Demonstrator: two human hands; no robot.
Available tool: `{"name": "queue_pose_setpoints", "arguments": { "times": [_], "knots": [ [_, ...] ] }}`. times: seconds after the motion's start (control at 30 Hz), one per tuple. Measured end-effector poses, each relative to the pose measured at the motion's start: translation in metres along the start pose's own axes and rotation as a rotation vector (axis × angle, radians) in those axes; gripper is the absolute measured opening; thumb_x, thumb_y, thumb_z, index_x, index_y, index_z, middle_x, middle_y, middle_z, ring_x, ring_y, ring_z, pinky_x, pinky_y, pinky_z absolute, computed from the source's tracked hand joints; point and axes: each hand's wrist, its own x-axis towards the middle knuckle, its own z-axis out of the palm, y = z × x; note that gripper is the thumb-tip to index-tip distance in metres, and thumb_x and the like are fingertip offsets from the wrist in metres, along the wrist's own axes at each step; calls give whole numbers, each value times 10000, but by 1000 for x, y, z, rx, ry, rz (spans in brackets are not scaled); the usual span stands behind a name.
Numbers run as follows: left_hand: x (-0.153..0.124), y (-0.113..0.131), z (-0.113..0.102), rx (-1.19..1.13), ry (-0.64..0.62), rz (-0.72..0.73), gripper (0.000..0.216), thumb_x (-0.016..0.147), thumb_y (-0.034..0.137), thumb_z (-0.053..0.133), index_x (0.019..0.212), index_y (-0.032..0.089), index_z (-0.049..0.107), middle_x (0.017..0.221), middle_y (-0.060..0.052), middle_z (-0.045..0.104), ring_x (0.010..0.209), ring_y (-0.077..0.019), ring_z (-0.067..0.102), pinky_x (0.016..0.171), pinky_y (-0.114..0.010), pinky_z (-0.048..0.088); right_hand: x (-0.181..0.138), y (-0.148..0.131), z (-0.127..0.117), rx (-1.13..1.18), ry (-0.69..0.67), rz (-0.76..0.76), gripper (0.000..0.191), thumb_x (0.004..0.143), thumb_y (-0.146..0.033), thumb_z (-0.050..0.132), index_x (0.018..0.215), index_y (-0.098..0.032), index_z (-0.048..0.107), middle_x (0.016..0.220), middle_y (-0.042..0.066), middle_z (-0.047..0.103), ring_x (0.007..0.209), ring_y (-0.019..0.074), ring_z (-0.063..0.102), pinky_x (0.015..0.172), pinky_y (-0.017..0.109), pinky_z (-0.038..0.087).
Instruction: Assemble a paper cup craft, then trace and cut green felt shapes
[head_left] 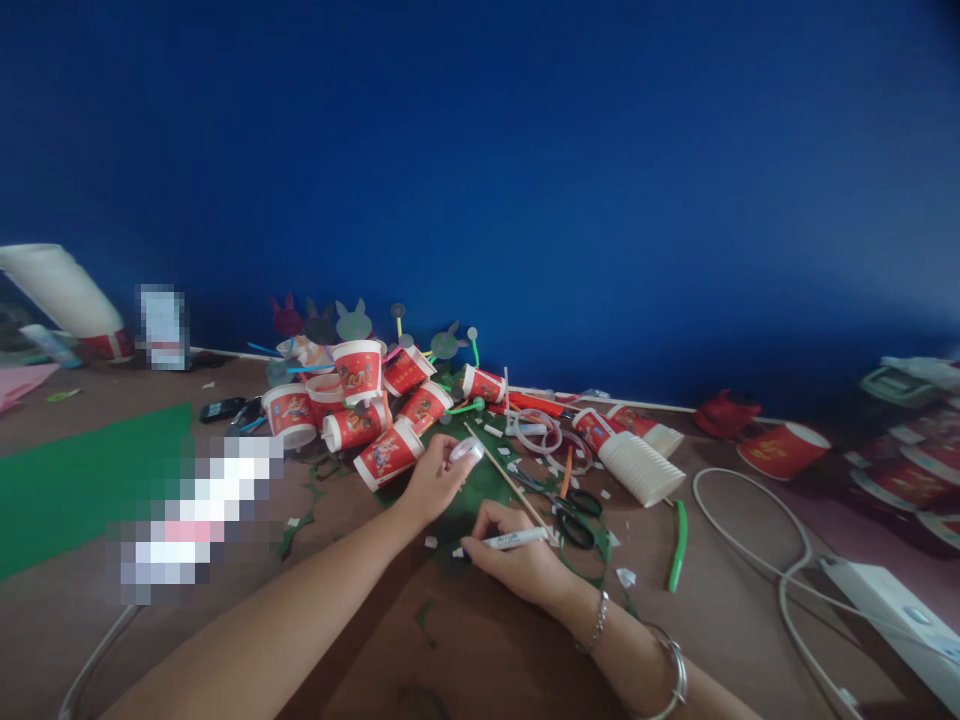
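My left hand (pixel 439 475) is closed around a small white roll of tape (pixel 468 450). In my right hand (pixel 517 555) is a white marker (pixel 517 538) with lettering on its barrel, its tip toward the left. Just beyond my right hand lie black-handled scissors (pixel 577 518), and a thin wooden stick (pixel 506 475) runs between the two hands. Green paper (pixel 480 495) is under them, with white scraps scattered around. Red and white paper cups (pixel 390 453) are piled beside my left hand; several have straws and paper rabbit heads (pixel 353 320) attached.
A stack of cups (pixel 641 465) lies on its side at the right, near a green tube (pixel 678 548). A white cable (pixel 806 550) and a power strip (pixel 892 620) occupy the right edge. Green sheet (pixel 97 480) and a pixelated object (pixel 199 520) are at left. A blue wall (pixel 480 180) rises behind.
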Motion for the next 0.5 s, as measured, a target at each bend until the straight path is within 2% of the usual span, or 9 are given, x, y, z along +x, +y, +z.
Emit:
{"name": "queue_pose_setpoints", "arguments": {
  "times": [0.5],
  "knots": [
    [1, -3, -1, 17, -1, 9, 281, 739, 404, 583, 859, 196, 437, 664, 46, 539, 520, -109, 532, 465, -227, 430, 0, 6, 1, 27, -45, -30, 175, 686, -183, 589, 549, -173, 481, 504, -56, 477, 481, 74, 398, 447, 176, 280]
  ]
}}
